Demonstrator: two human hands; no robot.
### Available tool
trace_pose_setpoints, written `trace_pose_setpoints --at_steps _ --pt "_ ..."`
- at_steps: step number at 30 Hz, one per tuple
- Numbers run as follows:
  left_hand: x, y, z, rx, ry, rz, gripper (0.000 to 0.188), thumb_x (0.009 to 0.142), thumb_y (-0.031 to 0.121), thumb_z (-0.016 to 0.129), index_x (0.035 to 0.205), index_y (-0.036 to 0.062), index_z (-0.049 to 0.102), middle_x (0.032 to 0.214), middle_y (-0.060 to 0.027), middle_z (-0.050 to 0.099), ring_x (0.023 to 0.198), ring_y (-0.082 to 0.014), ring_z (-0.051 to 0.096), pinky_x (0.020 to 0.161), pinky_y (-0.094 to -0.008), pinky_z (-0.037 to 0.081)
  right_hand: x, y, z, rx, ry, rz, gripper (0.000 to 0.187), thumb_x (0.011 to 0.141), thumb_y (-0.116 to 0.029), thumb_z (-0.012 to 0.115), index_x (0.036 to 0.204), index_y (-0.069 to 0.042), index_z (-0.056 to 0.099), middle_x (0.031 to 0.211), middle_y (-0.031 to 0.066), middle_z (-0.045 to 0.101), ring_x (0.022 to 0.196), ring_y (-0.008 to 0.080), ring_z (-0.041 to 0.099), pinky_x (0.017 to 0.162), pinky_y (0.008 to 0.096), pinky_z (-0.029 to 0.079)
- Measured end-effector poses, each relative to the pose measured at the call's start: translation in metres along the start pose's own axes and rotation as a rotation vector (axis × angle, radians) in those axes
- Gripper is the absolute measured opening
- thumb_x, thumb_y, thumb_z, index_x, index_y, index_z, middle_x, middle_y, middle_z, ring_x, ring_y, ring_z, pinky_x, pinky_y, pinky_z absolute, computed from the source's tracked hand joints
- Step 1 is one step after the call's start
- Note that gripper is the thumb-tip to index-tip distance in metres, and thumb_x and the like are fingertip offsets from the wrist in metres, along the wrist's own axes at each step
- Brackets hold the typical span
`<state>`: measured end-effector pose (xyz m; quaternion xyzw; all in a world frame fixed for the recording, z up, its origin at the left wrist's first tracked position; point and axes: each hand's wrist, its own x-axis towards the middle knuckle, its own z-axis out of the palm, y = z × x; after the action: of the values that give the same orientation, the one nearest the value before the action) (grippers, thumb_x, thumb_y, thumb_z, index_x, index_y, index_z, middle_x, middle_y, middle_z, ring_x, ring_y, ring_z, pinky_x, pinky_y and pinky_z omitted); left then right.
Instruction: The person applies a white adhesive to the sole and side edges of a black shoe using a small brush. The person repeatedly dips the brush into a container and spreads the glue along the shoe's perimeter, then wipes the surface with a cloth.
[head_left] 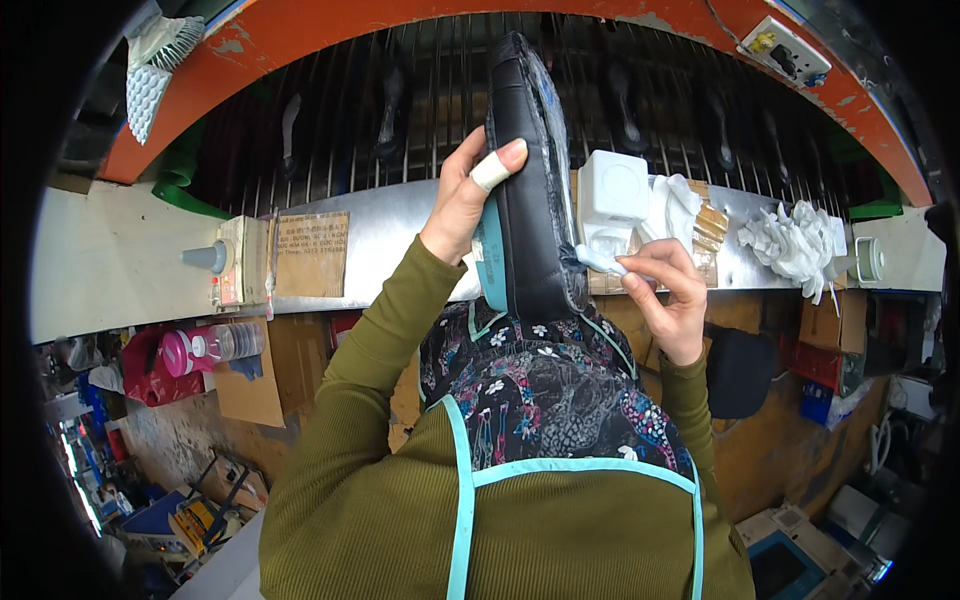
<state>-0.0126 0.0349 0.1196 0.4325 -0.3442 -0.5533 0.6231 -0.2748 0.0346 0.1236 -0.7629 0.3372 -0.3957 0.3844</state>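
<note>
A black leather shoe upper (528, 180) stands upright in front of me, stretched over a turquoise last (493, 262) that shows at its lower left. My left hand (468, 195) grips it around the side, with white tape wrapped about the thumb. Between the fingers of my right hand (668, 290) is a small pale-handled brush (600, 260). Its dark tip touches the shoe's lower right edge. Just beyond it, a white square tub (614, 188) and a crumpled white cloth (672, 208) rest on the bench.
A metal bench (375, 240) crosses in front of me, with a rack of metal rods holding dark shoe-shaped pieces behind it. A flat cardboard piece (312, 255) lies left. Crumpled white material (793, 248) sits right. Below the bench at left is a clear bottle (235, 342).
</note>
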Motion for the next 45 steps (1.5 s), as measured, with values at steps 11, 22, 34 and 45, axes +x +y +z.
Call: trace_pose_setpoints --at_steps 11,22,34,45 --pt "0.016 -0.011 -0.008 -0.081 0.004 -0.219 0.058 0.082 0.051 0.068 0.112 0.0013 0.059 0.094 -0.0082 0.063 0.079 -0.0138 0.066 0.073 -0.027 0.056 -0.005 -0.005 -0.004 -0.117 0.012 -0.045 0.018 0.079 -0.002 0.073 0.097 -0.003 0.074 0.089 0.0046 0.059 0.069 0.0087 0.055 0.056 0.0222 0.042" --pt "0.008 -0.022 0.001 -0.459 -0.131 -0.589 0.057 0.092 0.052 0.054 0.116 0.0006 0.061 0.101 -0.0137 0.068 0.085 -0.0182 0.07 0.078 -0.033 0.06 0.022 -0.008 -0.01 -0.141 -0.066 -0.156 0.019 0.077 -0.008 0.076 0.096 -0.008 0.075 0.086 0.003 0.061 0.072 0.0134 0.054 0.069 0.0283 0.042" --pt "-0.023 -0.043 -0.005 -0.908 -0.623 -0.791 0.05 0.098 0.033 0.051 0.139 0.0058 0.041 0.121 -0.0289 0.056 0.091 -0.0394 0.067 0.075 -0.0472 0.06 0.062 -0.012 -0.011 -0.04 -0.296 -0.342 0.017 0.077 -0.007 0.075 0.094 -0.005 0.075 0.087 0.0052 0.061 0.079 0.0168 0.057 0.067 0.0289 0.046" --pt "-0.038 -0.065 0.018 -1.232 -1.045 -1.127 0.069 0.097 0.054 0.043 0.139 -0.001 0.039 0.118 -0.0344 0.053 0.075 -0.0261 0.064 0.073 -0.0365 0.058 0.091 -0.008 -0.006 0.129 -0.556 -0.393 0.019 0.077 -0.009 0.076 0.095 -0.007 0.076 0.087 0.0045 0.06 0.076 0.0161 0.056 0.062 0.0292 0.045"
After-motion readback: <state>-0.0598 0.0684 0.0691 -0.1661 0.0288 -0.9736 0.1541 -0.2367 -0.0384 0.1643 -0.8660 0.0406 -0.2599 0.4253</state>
